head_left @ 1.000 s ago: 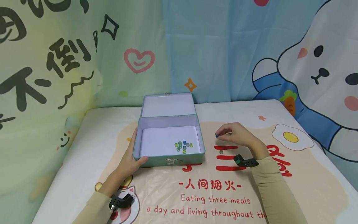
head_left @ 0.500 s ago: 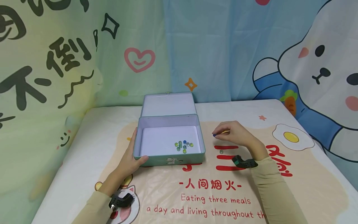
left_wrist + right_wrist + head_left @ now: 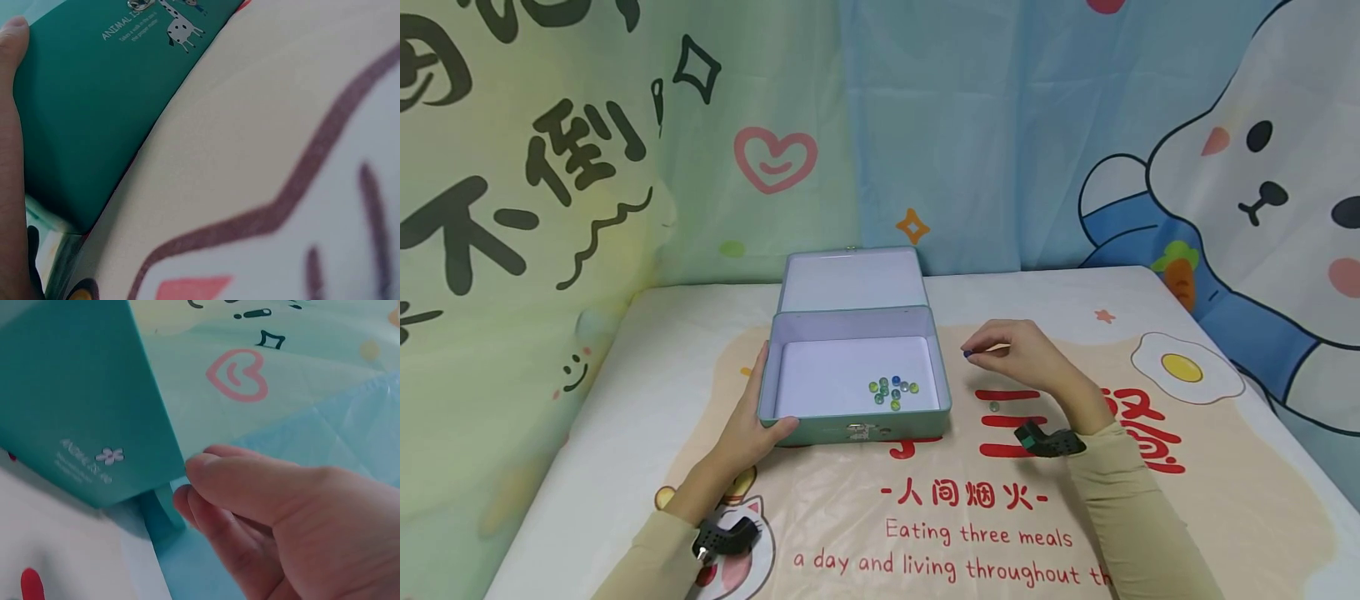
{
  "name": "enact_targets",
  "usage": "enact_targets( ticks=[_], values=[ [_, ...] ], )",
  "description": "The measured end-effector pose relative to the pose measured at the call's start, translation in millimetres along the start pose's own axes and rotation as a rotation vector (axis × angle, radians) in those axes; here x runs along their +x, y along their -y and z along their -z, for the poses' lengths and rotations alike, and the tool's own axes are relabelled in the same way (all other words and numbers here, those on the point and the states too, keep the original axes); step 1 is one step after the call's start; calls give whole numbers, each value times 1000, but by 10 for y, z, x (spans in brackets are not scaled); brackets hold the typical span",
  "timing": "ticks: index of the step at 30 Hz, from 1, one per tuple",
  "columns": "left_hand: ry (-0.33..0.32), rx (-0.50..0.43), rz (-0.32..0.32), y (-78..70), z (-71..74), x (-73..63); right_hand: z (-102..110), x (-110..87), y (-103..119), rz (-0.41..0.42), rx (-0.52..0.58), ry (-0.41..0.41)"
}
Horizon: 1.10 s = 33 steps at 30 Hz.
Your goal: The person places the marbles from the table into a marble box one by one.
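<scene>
My left hand (image 3: 748, 429) grips the near left corner of an open green tin box (image 3: 827, 432), its thumb on the front wall and its fingers along the left side. Several green, blue and clear glass marbles (image 3: 896, 381) lie on the box's white floor, towards the near right. Between thumb and fingertips, my right hand (image 3: 1026, 354) pinches a dark blue marble (image 3: 967, 354) above the table, just right of the box. The right wrist view shows that hand (image 3: 319, 506) near the box's outer wall (image 3: 81, 387); the marble is hidden there.
One clear marble (image 3: 994, 407) lies on the printed tablecloth (image 3: 970, 533), right of the box and below the right hand. The hinged lid (image 3: 852, 282) leans back behind the box. A printed cloth backdrop (image 3: 940, 150) hangs behind the table.
My right hand has moved left and slightly up towards the box, carrying the dark blue marble. The left hand and the box have stayed in place.
</scene>
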<state>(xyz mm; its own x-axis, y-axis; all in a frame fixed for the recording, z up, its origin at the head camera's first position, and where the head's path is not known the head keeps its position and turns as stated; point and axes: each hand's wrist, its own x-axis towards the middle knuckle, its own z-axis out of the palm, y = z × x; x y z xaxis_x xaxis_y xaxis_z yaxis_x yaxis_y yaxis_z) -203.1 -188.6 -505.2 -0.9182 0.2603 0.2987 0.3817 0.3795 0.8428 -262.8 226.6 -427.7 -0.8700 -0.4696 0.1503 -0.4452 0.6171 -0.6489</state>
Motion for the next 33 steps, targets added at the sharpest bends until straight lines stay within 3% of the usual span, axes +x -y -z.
enact_targets(
  ticks=[11, 19, 21, 33],
  values=[
    [-5, -6, -3, -6, 0, 2, -54, 18, 163, -22, -2, -32],
    [11, -15, 0, -342, 29, -16, -95, 32, 279, -16, 7, -44],
    [14, -12, 1, -370, 34, -17, -106, 38, 298, -12, 9, -48],
    [9, -17, -7, -352, 25, -19, -134, 44, 330, -4, 26, -52]
  ],
)
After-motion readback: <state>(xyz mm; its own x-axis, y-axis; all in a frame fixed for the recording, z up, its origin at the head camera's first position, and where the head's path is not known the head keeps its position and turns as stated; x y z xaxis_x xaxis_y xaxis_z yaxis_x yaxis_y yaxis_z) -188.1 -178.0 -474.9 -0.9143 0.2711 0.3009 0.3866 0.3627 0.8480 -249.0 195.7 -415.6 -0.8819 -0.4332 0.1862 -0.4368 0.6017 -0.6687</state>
